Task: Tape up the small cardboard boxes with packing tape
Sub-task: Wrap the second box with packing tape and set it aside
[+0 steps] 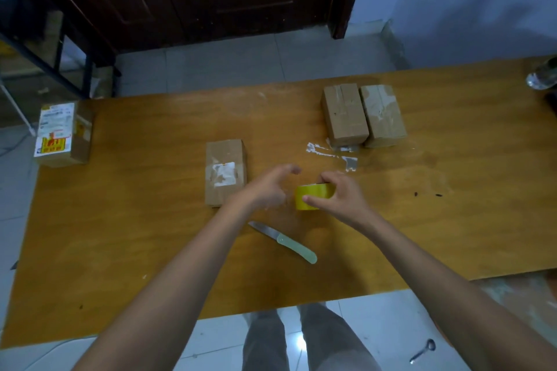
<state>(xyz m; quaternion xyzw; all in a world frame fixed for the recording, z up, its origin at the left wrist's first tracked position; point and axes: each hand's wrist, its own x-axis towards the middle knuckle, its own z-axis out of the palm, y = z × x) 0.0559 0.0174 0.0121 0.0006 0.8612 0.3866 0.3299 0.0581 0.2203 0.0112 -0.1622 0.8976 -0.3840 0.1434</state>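
My right hand [337, 197] grips a yellow roll of packing tape [307, 197] just above the middle of the wooden table [135, 235]. My left hand [268, 187] hovers beside the roll with curled fingers, and whether it pinches the clear tape end cannot be told. A small cardboard box [225, 172] with a torn white label lies just left of my left hand. Two more small boxes [345, 113] [382, 114] stand side by side at the back right, with tape on their tops.
A knife [283, 240] with a pale green handle lies on the table near my left forearm. A labelled box [63, 134] sits at the far left corner. White tape scraps [331, 153] stick to the wood. A glass object [542, 78] stands at the far right edge.
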